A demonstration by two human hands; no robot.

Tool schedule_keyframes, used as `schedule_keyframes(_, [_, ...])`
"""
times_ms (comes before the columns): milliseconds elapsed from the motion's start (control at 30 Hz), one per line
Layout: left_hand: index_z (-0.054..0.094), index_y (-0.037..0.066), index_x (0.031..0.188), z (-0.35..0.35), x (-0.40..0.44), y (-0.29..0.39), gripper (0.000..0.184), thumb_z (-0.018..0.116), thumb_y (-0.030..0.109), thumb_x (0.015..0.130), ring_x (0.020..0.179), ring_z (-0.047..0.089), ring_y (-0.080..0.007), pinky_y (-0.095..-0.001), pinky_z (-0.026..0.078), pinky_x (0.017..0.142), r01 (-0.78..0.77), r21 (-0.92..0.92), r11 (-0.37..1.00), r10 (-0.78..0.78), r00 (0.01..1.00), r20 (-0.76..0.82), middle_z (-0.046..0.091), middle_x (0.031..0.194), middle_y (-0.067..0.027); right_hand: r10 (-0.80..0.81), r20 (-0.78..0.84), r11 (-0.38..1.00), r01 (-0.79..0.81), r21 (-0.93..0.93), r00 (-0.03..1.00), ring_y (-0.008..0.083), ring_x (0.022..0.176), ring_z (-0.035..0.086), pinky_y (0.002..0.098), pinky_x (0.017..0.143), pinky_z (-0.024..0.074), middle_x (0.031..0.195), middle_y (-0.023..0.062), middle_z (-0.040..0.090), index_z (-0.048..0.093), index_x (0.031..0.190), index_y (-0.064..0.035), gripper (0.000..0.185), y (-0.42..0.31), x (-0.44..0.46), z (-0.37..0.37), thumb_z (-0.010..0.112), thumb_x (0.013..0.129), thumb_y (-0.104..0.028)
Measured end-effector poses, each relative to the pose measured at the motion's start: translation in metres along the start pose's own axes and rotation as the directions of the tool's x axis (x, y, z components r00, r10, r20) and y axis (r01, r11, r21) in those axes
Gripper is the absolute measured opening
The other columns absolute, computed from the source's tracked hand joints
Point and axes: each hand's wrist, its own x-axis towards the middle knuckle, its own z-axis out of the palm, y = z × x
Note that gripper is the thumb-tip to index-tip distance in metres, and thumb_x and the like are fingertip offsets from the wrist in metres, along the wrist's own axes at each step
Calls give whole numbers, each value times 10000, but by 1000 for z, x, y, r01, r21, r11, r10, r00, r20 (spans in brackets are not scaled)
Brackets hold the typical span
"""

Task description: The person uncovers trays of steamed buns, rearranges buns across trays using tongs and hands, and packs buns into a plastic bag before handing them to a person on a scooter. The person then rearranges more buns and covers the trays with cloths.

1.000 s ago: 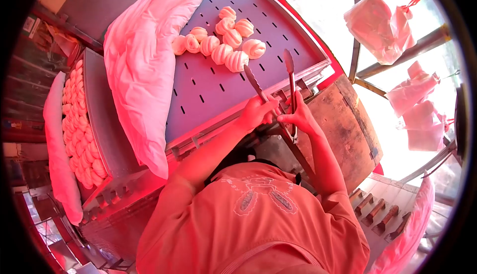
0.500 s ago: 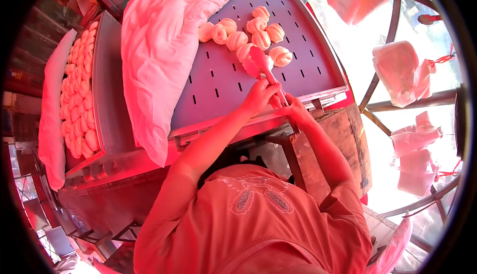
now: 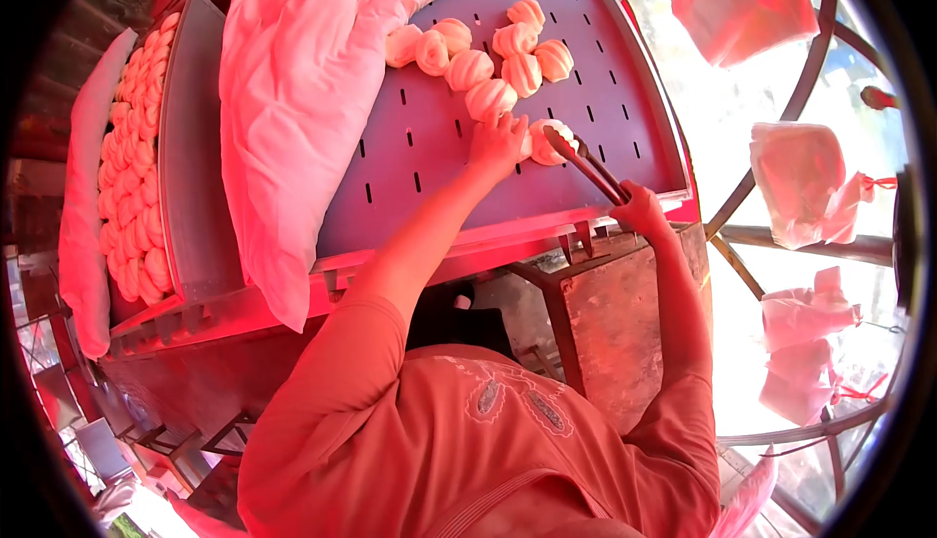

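Slotted tray at 12 o'clock, part-covered by quilt at 11. Tongs are clasped in right hand, tips at nearest bun, 1 o'clock; whether it is pinched cannot be told. Left hand is placed beside it, fingers curled, hold unclear. Handling judged unfinished: other buns left loose, none seen lifted.

Left hand stretched forward and spread; right hand curled in a grip
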Motion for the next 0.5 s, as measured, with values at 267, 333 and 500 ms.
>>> schedule_keyframes(267, [412, 138, 1400, -49, -64, -40, 837, 820, 219, 674, 1256, 435, -371, -453, 405, 1022, -129, -256, 958, 179, 967, 181, 430, 1366, -194, -344, -120, 878, 275, -391, 931, 325, 1035, 549, 427, 814, 490, 1078, 128, 554, 454, 1239, -20, 785, -23, -46, -24, 848, 585, -204])
schedule_keyframes(333, [246, 148, 1489, -66, -66, -43, 966, 810, 205, 706, 1345, 341, -410, -465, 342, 1094, -30, -317, 948, 97, 976, 196, 260, 1499, -236, -507, -100, 790, 415, -451, 856, 325, 1049, 534, 422, 837, 481, 1084, 125, 551, 457, 1235, -22, 821, -28, -16, -17, 866, 553, -229])
schedule_keyframes(500, [247, 133, 1490, -121, -98, -48, 873, 740, 107, 770, 1389, 287, -347, -410, 279, 1133, 330, -302, 894, -244, 926, 288, 261, 1504, -187, -626, 129, 654, 608, -450, 769, 322, 1054, 525, 432, 865, 466, 1085, 117, 551, 460, 1234, -25, 883, -47, 39, -17, 882, 504, -285])
